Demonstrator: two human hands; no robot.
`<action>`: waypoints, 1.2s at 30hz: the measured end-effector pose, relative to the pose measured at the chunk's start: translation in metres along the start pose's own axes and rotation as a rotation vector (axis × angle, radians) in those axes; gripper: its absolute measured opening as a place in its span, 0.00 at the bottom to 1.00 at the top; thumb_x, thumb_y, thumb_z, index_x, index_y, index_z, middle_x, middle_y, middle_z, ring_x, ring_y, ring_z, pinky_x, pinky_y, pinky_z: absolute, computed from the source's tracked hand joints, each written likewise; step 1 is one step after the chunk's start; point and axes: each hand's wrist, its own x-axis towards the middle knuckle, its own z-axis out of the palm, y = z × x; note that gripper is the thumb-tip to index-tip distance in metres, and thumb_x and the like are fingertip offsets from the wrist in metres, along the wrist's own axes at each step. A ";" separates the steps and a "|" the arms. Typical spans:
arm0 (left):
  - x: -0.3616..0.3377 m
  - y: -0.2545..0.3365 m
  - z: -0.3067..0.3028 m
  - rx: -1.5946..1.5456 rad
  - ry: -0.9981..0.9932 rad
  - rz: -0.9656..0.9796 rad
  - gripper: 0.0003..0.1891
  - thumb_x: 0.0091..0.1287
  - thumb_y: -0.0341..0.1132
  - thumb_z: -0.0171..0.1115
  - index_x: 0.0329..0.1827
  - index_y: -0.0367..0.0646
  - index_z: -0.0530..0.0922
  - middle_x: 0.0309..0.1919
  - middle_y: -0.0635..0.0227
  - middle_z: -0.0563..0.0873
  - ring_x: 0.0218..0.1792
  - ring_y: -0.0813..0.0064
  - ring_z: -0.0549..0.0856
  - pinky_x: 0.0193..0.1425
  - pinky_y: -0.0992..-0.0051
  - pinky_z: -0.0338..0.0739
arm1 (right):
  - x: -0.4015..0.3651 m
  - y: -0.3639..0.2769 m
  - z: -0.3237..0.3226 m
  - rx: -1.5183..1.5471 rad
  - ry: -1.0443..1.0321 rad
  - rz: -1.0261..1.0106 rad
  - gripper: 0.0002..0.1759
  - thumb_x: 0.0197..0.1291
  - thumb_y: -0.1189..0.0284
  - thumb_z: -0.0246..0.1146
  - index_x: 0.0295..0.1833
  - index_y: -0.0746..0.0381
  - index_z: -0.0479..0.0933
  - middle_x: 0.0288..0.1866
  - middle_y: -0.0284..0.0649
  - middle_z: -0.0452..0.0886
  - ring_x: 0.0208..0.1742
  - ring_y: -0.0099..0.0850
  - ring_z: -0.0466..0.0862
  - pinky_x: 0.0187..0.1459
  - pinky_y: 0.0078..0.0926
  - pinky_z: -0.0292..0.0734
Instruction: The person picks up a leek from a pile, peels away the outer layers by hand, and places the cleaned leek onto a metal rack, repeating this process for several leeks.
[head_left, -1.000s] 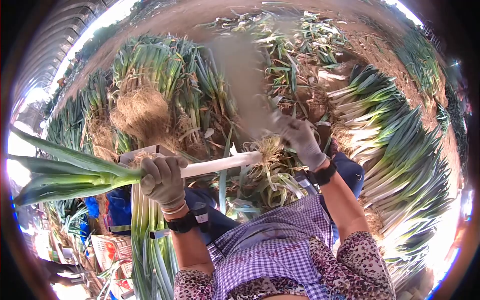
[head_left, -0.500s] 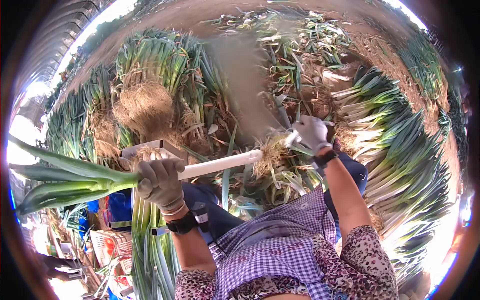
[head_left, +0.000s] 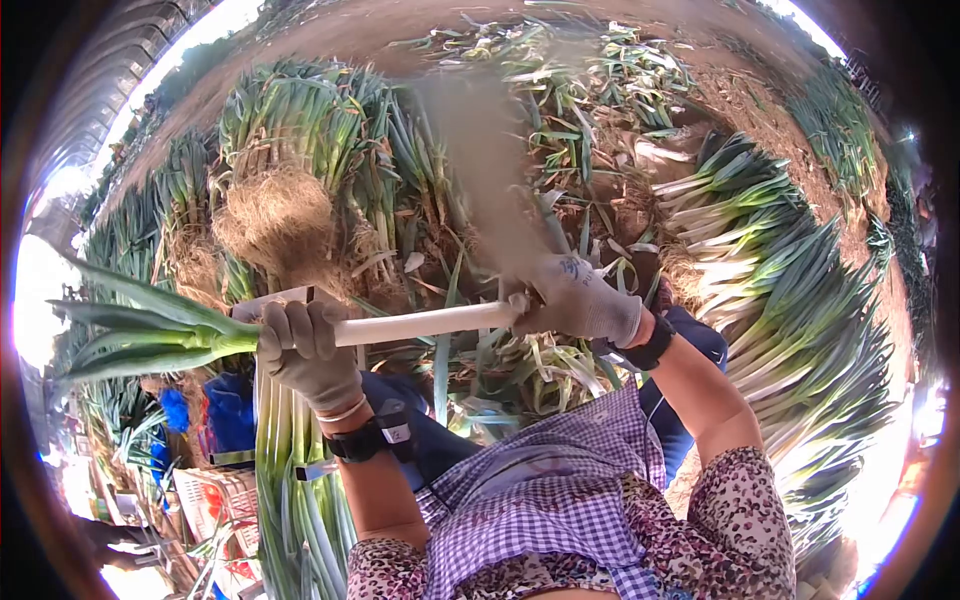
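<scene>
1. While your left hand (head_left: 300,352) has its grip wrapped tight round the leek (head_left: 420,323), held level in front of you, brace it firmly.
2. Your right hand (head_left: 580,300) is closed over its root end; pull straight, without twisting.

Wearing pale grey gloves on left hand (head_left: 300,352) and right hand (head_left: 580,300), black wristbands (head_left: 362,441), leopard-print sleeves (head_left: 738,512), purple gingham apron (head_left: 540,515)

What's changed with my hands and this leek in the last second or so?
The right hand came down and left from beside the root tuft and now closes over the root end of the leek, hiding the roots. The left hand kept its grip where the white stalk meets the green leaves, and the leek stayed roughly level. The heaps of leeks are unchanged.
</scene>
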 end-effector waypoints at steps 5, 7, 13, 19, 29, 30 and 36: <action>-0.001 0.005 -0.022 -0.089 0.076 -0.097 0.18 0.68 0.35 0.61 0.20 0.52 0.65 0.16 0.78 0.61 0.14 0.83 0.58 0.40 0.77 0.71 | -0.007 0.012 0.019 0.010 -0.016 -0.107 0.17 0.48 0.67 0.72 0.42 0.61 0.77 0.35 0.43 0.79 0.40 0.44 0.81 0.43 0.38 0.75; -0.003 0.003 -0.030 -0.109 0.071 -0.120 0.18 0.70 0.37 0.59 0.21 0.53 0.64 0.15 0.78 0.60 0.15 0.82 0.59 0.43 0.75 0.73 | -0.013 0.015 0.025 0.022 0.032 -0.098 0.15 0.49 0.68 0.71 0.41 0.61 0.77 0.35 0.42 0.78 0.40 0.42 0.81 0.42 0.37 0.75; -0.001 -0.001 -0.031 -0.104 0.188 -0.138 0.18 0.69 0.37 0.58 0.20 0.53 0.64 0.15 0.78 0.59 0.16 0.83 0.59 0.43 0.76 0.74 | -0.011 0.004 0.021 -0.086 0.193 -0.142 0.14 0.52 0.70 0.69 0.44 0.60 0.77 0.41 0.41 0.78 0.42 0.41 0.81 0.43 0.36 0.76; 0.001 0.001 -0.048 -0.116 0.240 -0.133 0.17 0.70 0.39 0.59 0.21 0.52 0.66 0.15 0.80 0.59 0.16 0.83 0.58 0.41 0.78 0.73 | -0.011 0.007 0.024 -0.160 0.174 -0.121 0.22 0.53 0.68 0.70 0.53 0.59 0.74 0.45 0.43 0.77 0.47 0.43 0.81 0.47 0.38 0.77; -0.006 -0.001 -0.054 -0.159 0.414 -0.206 0.21 0.71 0.35 0.57 0.16 0.52 0.63 0.13 0.79 0.57 0.17 0.81 0.57 0.47 0.74 0.74 | -0.006 -0.003 0.027 -0.161 0.072 0.027 0.25 0.47 0.64 0.73 0.50 0.61 0.74 0.44 0.42 0.78 0.47 0.43 0.82 0.47 0.39 0.78; -0.006 -0.002 -0.057 -0.182 0.413 -0.213 0.21 0.70 0.35 0.58 0.16 0.52 0.63 0.13 0.80 0.57 0.17 0.81 0.57 0.47 0.74 0.74 | -0.007 -0.002 0.029 -0.168 0.089 0.013 0.25 0.47 0.65 0.72 0.49 0.61 0.74 0.43 0.42 0.78 0.46 0.42 0.82 0.46 0.39 0.78; -0.007 -0.007 -0.062 -0.185 0.461 -0.235 0.21 0.68 0.34 0.61 0.16 0.53 0.64 0.12 0.81 0.57 0.16 0.81 0.59 0.46 0.73 0.74 | -0.012 0.004 0.039 -0.194 0.129 -0.006 0.20 0.49 0.66 0.71 0.46 0.60 0.74 0.39 0.42 0.77 0.43 0.43 0.82 0.45 0.39 0.77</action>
